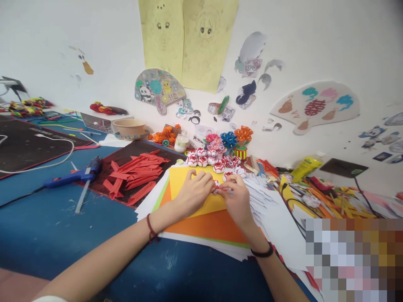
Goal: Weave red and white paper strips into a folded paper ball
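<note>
My left hand (pixel 195 191) and my right hand (pixel 236 201) meet over the yellow paper sheet (pixel 179 178). Both have their fingers closed on a small red-and-white folded paper piece (pixel 216 187), mostly covered by the fingertips. Just beyond my hands, several finished-looking red-and-white folded paper pieces (pixel 201 158) sit in a cluster. Orange paper (pixel 201 228) lies under the yellow sheet, with green and white sheets below. Many narrow white paper strips (pixel 261 197) are spread to the right of my right hand.
Red folded paper strips (pixel 141 172) are piled on a dark mat at left, near a blue glue gun (pixel 75 176). Behind stand a bowl (pixel 129 127), a small bottle (pixel 181 142) and craft flowers (pixel 228 140). Paper scraps and a yellow bottle (pixel 307 167) crowd the right.
</note>
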`<state>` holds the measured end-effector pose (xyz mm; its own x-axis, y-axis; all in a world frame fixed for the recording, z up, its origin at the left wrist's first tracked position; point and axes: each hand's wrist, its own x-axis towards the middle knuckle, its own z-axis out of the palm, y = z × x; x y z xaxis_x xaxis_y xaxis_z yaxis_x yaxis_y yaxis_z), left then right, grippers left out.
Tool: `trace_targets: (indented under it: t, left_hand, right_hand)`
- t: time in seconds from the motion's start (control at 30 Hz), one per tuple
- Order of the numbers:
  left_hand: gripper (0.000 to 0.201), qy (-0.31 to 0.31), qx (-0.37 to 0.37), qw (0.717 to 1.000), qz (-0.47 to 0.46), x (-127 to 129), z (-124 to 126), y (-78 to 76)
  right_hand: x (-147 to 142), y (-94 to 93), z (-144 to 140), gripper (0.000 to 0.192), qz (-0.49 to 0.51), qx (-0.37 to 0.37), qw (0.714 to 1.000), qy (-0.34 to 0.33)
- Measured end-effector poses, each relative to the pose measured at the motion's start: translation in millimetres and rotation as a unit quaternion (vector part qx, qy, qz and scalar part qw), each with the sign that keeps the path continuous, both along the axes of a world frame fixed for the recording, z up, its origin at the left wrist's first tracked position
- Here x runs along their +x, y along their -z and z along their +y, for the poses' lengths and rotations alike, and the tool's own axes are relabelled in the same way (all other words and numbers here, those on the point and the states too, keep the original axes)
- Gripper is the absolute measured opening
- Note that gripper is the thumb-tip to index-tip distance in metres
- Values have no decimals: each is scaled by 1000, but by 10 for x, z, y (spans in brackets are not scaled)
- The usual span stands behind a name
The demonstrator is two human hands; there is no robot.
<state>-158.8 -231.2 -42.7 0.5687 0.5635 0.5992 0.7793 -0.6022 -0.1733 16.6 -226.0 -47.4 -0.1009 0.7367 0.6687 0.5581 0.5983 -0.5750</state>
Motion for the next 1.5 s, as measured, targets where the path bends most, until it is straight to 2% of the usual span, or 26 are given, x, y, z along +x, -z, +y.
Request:
trace_targets:
  t: [0.13, 0.23, 0.37, 0.47, 0.53, 0.63, 0.73, 0.8, 0.87, 1.0, 1.07, 1.17, 1.27, 1.33, 1.5]
  left_hand:
    - [14, 35, -49, 998, -13, -47, 20, -34]
    - [13, 58, -113, 989, -73, -49, 12, -69]
    - [15, 40, -170, 976, -129, -6, -20, -77]
    - [15, 34, -172, 971, -160, -8, -16, -73]
    - [15, 51, -174, 963, -201, -40, 1, -86]
    - [17, 117, -176, 942, -259, -97, 15, -130]
    - [20, 194, -181, 919, -291, -122, -9, -181]
    - [24, 217, -190, 913, -289, -126, -34, -212]
    - [26, 213, -195, 920, -264, -138, -48, -241]
    - [19, 206, -194, 929, -240, -208, -23, -307]
    - [17, 198, -189, 924, -267, -251, -4, -341]
    - [20, 136, -149, 936, -287, -294, 6, -365]
    - [26, 62, -100, 969, -216, -295, 15, -335]
    - [26, 39, -81, 985, -150, -277, 30, -288]
    - [25, -7, 9, 1000, -26, -195, 58, -130]
  right_hand:
    - [26, 12, 26, 12, -6, -43, 999, -24]
    - [36, 27, 41, 9, 1, -86, 994, -61]
    - [52, 43, 77, 5, 31, -140, 984, -108]
    - [80, 10, 103, 18, 90, -192, 967, -143]
    - [102, -41, 103, 31, 170, -239, 945, -142]
    - [126, -126, 67, 47, 263, -311, 904, -128]
    - [139, -157, 19, 53, 266, -410, 843, -225]
    - [152, -142, 3, 55, 254, -457, 797, -302]
    - [171, -124, 1, 55, 243, -467, 783, -331]
    - [188, -136, 12, 58, 241, -443, 802, -321]
    - [170, -157, 15, 60, 264, -402, 827, -291]
    - [124, -171, 18, 58, 300, -312, 873, -225]
    - [80, -156, 18, 59, 299, -271, 891, -210]
    - [53, -127, 21, 59, 293, -252, 899, -205]
    - [-16, 2, 49, 64, 270, -232, 916, -187]
